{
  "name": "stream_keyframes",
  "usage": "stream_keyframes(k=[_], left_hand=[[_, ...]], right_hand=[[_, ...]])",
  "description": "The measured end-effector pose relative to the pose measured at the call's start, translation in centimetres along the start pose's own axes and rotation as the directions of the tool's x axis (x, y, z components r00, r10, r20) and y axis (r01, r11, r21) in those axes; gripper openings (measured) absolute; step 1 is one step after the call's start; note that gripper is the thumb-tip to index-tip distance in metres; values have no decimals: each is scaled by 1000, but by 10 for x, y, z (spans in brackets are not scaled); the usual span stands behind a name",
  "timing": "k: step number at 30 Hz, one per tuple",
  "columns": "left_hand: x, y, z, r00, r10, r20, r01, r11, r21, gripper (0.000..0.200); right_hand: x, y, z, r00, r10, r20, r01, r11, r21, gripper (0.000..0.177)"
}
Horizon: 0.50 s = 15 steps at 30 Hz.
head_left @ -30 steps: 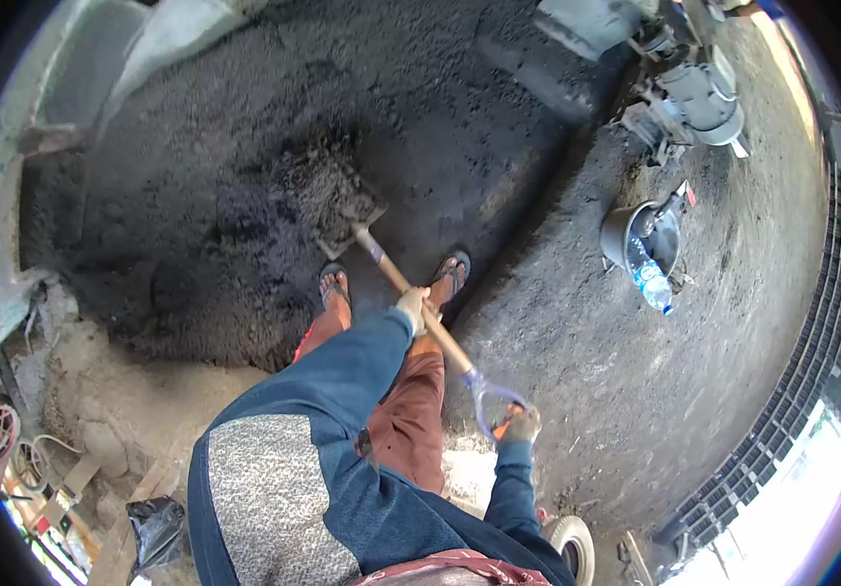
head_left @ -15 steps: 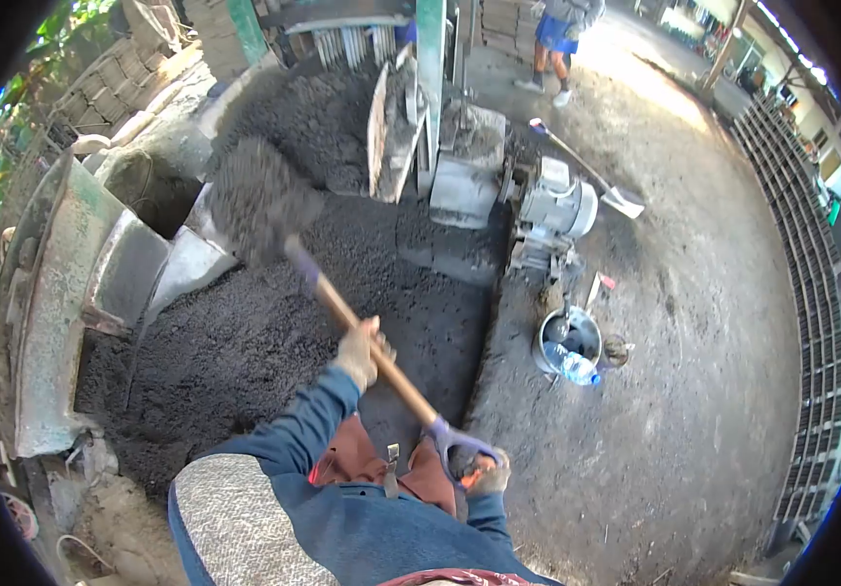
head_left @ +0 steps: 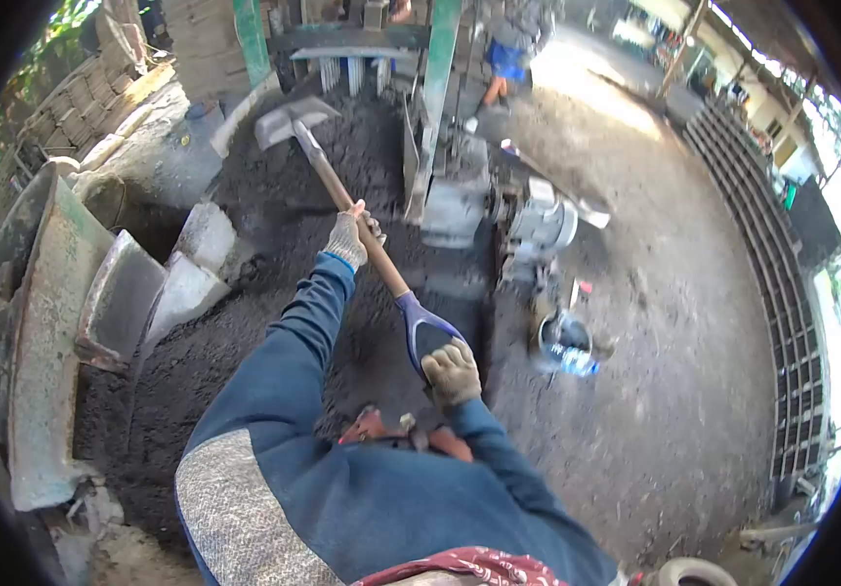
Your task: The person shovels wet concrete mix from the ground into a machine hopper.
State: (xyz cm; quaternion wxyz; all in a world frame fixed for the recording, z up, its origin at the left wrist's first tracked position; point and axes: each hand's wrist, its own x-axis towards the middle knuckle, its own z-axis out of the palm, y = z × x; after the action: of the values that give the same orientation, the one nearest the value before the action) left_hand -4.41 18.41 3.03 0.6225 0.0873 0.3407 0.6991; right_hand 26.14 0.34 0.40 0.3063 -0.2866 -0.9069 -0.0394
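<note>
A shovel (head_left: 328,179) with a wooden shaft and a purple D-shaped handle reaches forward from my body. My left hand (head_left: 356,237), in a pale knit glove, is wrapped around the middle of the shaft. At the rear end, my gloved right hand (head_left: 452,372) grips the D-handle. The shovel's metal blade (head_left: 294,121) is over the dark heap (head_left: 357,146) at the back, its visible face mostly bare. More dark, crumbly material (head_left: 201,376) covers the ground below and left of the shaft.
Left stand a worn metal trough (head_left: 54,342) and pale slabs (head_left: 191,288) beside a dark pit. A green post (head_left: 437,73) and a motor (head_left: 545,220) are right of the heap. A bucket (head_left: 562,342) with a bottle, a second shovel (head_left: 562,190) and a person (head_left: 508,59) are further right.
The shovel has swung forward from the left pit's side to the back heap. Its blade carried dark material before and now looks mostly bare. Both hands have moved up in view, still gripping.
</note>
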Motion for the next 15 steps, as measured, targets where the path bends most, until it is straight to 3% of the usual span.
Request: stream_keyframes(k=[3, 4, 7, 9, 10, 11, 12, 15], left_hand=[[-48, -13, -35, 1000, -29, 0, 29, 999, 32, 28], [-71, -9, -35, 994, -102, -32, 103, 995, 18, 29], [-125, -6, -50, 998, -56, 40, 59, 994, -87, 32], [-139, 10, -76, 997, 76, -34, -81, 981, -176, 35], [-140, 17, -102, 991, 77, -106, -103, 958, -267, 36], [-139, 15, -138, 976, 170, -138, -185, 977, -105, 35], [-155, 6, -145, 932, 126, -341, -162, 984, -80, 35], [-175, -49, -234, 822, 27, -569, -98, 991, -94, 35]], right_hand=[[-52, -14, 48, 998, 33, 55, -34, 999, 25, 8], [-77, -11, 65, 996, 61, 68, -64, 997, 42, 6], [-131, 5, 58, 976, 104, 190, -129, 984, 126, 12], [-162, 3, 43, 935, 255, 247, -293, 947, 133, 18], [-182, 8, 39, 895, 359, 265, -425, 868, 259, 21], [-191, 7, 34, 860, 424, 285, -502, 806, 315, 24], [-199, 5, 28, 820, 486, 303, -571, 734, 368, 27], [-180, 1, -18, 767, 579, 278, -640, 653, 406, 29]])
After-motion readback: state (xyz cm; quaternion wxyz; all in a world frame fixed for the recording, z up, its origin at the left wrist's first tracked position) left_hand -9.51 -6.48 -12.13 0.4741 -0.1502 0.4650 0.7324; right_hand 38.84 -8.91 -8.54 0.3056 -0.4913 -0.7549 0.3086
